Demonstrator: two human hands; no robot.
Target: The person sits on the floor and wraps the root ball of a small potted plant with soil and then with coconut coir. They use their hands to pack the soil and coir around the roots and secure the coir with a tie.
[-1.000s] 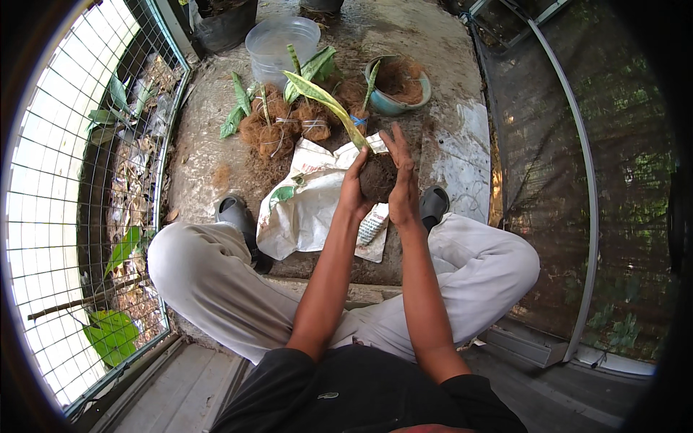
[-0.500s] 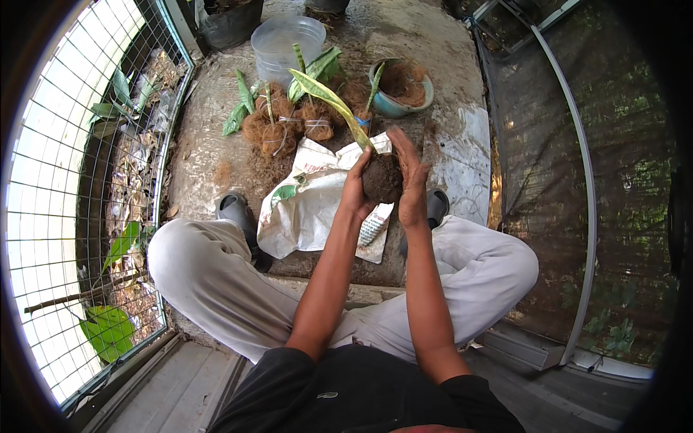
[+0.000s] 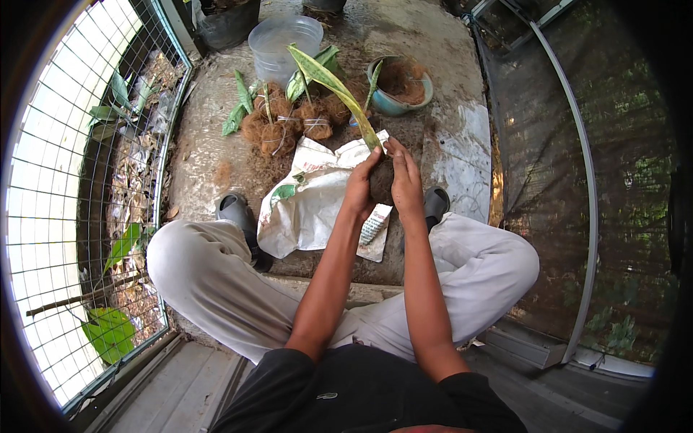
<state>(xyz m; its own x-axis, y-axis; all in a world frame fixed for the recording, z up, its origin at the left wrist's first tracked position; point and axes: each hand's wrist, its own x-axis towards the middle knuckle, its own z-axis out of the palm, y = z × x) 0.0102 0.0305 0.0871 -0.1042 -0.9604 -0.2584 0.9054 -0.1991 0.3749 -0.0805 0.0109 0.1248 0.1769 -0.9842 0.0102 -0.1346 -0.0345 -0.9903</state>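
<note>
My left hand (image 3: 358, 186) and my right hand (image 3: 407, 184) are cupped around a ball of dark soil (image 3: 380, 182), one palm on each side. Rising from the top of the ball is a long yellow-green snake plant leaf (image 3: 339, 88), leaning to the far left. My fingers and palms hide much of the soil. Beneath my hands lies a crumpled white sack (image 3: 310, 209), stained and printed. Just beyond it sit several plant cuttings with root balls wrapped in brown coconut fibre (image 3: 315, 121) and tied with pale string.
A teal pot (image 3: 393, 106) with loose brown fibre stands at the far right of the cuttings. Clear plastic tubs (image 3: 283, 50) and a black pot (image 3: 227, 25) are behind. Wire mesh (image 3: 86, 180) borders the left, a dark net screen (image 3: 548, 180) the right. My sandalled feet flank the sack.
My right hand has turned and wrapped more over the soil ball, its fingers now closer to the leaf base. The ball shows less, and the leaf has tilted slightly.
</note>
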